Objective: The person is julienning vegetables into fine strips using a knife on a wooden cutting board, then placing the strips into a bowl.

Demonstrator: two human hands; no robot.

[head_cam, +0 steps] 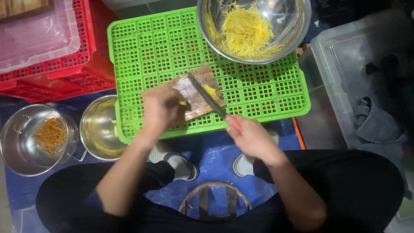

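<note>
My right hand (pixel 251 137) grips the red handle of a knife (pixel 206 96) whose blade lies across a small wooden cutting board (pixel 194 88). A little heap of yellow shreds (pixel 211 91) sits on the board beside the blade. My left hand (pixel 160 108) rests on the board's near left end, fingers curled over a small yellow piece. The board lies on an upturned green plastic crate (pixel 151 47). A steel bowl (pixel 297 26) at the crate's far right corner holds a heap of yellow shreds (pixel 246 32).
Left of the crate stand two steel pots: one (pixel 98 129) holds pale liquid, the other (pixel 17 142) holds orange peelings (pixel 51 134). A red crate (pixel 64 73) sits at far left. A clear plastic bin (pixel 345 56) with grey cloth is at right. A stool (pixel 214 199) shows between my knees.
</note>
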